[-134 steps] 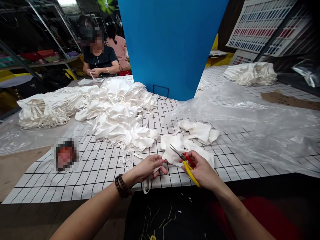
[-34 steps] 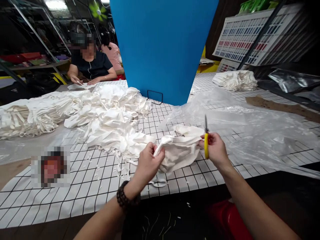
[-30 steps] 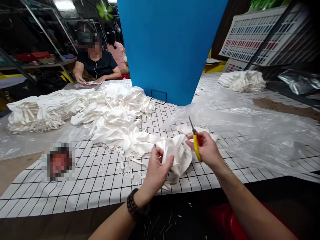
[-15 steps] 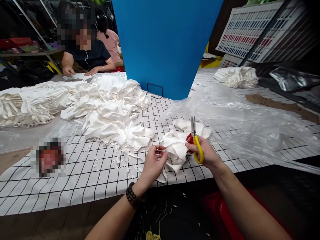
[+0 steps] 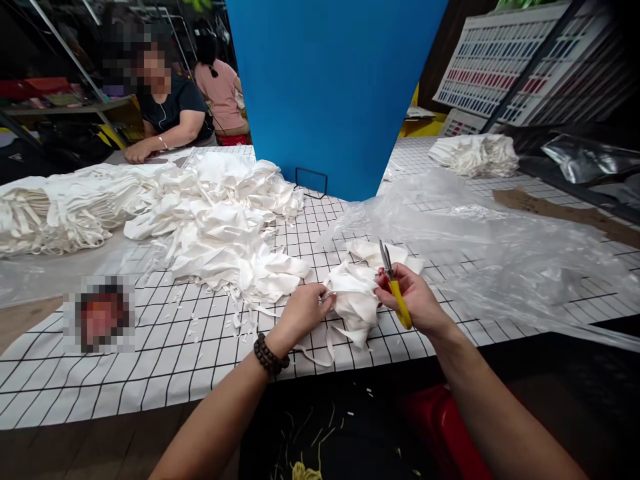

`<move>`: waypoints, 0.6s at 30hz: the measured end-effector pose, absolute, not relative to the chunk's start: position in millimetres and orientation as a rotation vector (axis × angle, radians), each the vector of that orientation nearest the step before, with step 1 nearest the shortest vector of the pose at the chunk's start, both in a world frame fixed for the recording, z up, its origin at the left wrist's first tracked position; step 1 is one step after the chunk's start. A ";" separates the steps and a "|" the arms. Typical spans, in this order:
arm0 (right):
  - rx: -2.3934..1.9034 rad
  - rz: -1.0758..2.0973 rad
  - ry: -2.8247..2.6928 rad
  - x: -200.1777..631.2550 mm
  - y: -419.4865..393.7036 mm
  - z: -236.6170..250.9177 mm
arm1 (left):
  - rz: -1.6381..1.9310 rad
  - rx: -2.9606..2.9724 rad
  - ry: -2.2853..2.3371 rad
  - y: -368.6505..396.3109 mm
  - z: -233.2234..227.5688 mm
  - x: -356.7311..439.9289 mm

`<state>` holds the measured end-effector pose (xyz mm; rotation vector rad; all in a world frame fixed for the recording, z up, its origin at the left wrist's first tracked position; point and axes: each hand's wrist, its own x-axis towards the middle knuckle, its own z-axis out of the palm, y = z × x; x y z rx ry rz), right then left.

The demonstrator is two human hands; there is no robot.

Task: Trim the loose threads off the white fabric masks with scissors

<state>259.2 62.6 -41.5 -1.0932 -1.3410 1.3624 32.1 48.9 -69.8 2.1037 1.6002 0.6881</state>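
Note:
A crumpled piece of white fabric hangs between my two hands at the table's near edge. My left hand pinches its left side, fingers closed on the cloth. On the other side, my right hand is closed round small scissors with yellow and red handles, their blades pointing up and away from me. The right fingertips also touch the fabric's right edge. A narrow white strap droops below the cloth onto the table. Behind it lies more white fabric.
A heap of white fabric pieces lies left, beside a stacked bundle. Small white scraps dot the checked tablecloth. Clear plastic sheeting spreads right. A blue board stands ahead; a co-worker sits at far left.
My left hand has turned and closed more on the fabric, which now spreads wider. The scissors have tilted, hiding most of the red handle. The co-worker has leaned and moved an arm.

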 end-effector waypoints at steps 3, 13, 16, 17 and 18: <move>-1.107 1.195 -1.273 257.9 63.1 -41.9 | 0.686 2.129 1.690 43.9 -65.5 28.0; -1.081 0.905 -1.158 252.1 63.9 -28.9 | 0.766 1.864 1.099 14.3 -28.5 16.8; -1.176 0.854 -1.130 260.0 66.5 -27.5 | 0.878 1.838 1.166 10.4 -35.4 14.9; -1.243 0.828 -1.142 263.4 66.4 -27.7 | 0.973 1.879 1.235 9.1 -38.1 14.2; -1.308 0.801 -1.164 266.1 65.1 -28.1 | 1.072 1.930 1.312 7.7 -40.4 13.6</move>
